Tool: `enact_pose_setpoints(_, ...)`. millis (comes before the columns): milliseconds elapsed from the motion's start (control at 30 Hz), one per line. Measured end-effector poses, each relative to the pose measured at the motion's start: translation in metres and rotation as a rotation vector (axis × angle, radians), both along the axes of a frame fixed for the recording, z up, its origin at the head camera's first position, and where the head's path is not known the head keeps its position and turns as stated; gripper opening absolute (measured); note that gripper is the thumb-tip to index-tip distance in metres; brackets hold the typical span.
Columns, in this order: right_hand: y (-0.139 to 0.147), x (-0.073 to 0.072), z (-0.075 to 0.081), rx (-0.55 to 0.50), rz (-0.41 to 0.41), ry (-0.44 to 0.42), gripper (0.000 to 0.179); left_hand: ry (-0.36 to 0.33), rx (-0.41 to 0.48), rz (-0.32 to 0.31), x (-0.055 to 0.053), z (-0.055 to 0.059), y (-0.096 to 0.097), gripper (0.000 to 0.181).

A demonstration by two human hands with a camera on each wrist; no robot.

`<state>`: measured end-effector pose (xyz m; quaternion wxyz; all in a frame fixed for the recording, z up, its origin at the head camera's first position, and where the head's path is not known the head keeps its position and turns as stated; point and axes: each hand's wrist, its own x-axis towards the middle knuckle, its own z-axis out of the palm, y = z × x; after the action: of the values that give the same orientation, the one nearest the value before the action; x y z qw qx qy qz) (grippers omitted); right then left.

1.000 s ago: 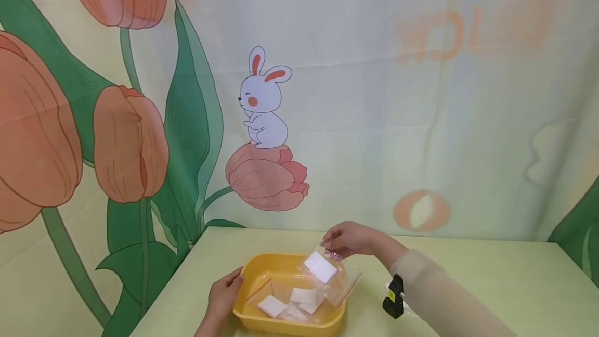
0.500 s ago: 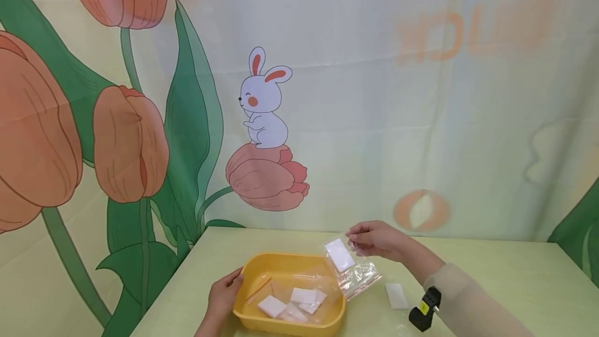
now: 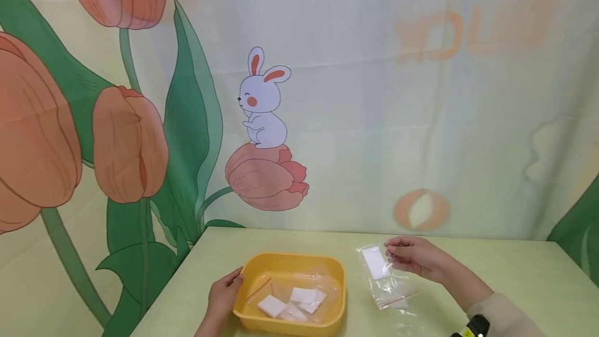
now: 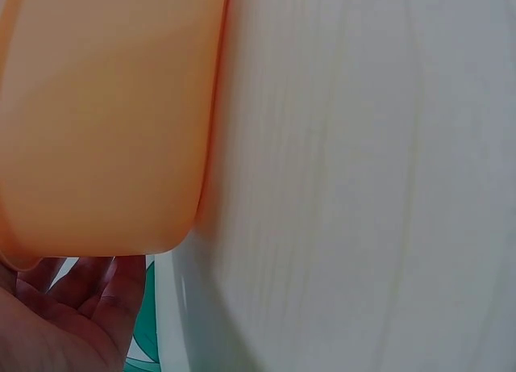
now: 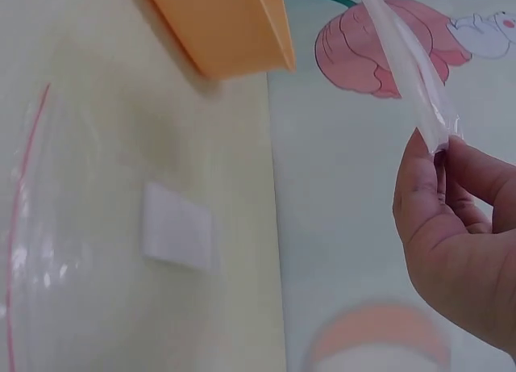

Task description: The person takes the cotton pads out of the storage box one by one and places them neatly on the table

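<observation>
My left hand [image 3: 222,295] grips the left rim of a yellow plastic basin [image 3: 285,325], thumb at the rim. Its fingers curl against the basin's outer wall [image 4: 105,146] in the left wrist view. A clear zip bag [image 3: 377,267] with a flat white rectangular piece inside hangs from my right hand [image 3: 417,260], which pinches it by one edge between thumb and fingers. This bag is right of the basin, over the table, its zip strip pointing down. Several similar bags with white pieces [image 3: 272,306] lie inside the basin.
Another clear bag [image 5: 48,243] with a red zip line and a white piece [image 5: 179,227] lies on the pale green table [image 3: 491,269], partly behind the held bag in the head view. A printed curtain [image 3: 355,118] with tulips and a rabbit stands behind the table.
My right hand has carried the pinched zip bag from above the basin's right side out to the right, over the table. The left hand and basin have stayed in place.
</observation>
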<state>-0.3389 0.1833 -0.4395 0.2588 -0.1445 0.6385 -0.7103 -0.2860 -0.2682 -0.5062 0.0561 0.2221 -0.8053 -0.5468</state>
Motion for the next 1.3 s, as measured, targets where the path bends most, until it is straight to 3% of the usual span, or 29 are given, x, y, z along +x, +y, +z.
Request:
enact_pose_setpoints(300,0.041,0.010,-0.016,-0.034,-0.015,-0.005,0.014,0.001,-0.009,-0.002,0.001,0.000,0.000,0.042)
enact_pose_setpoints(800,0.085,0.025,-0.051,-0.048,-0.152,-0.091,0.025,0.015,0.007,-0.012,0.002,-0.001,-0.001,0.042)
enact_pose_setpoints(1300,0.100,0.017,-0.083,0.014,-0.287,-0.182,0.033,0.027,-0.006,-0.003,0.002,0.002,0.002,0.042)
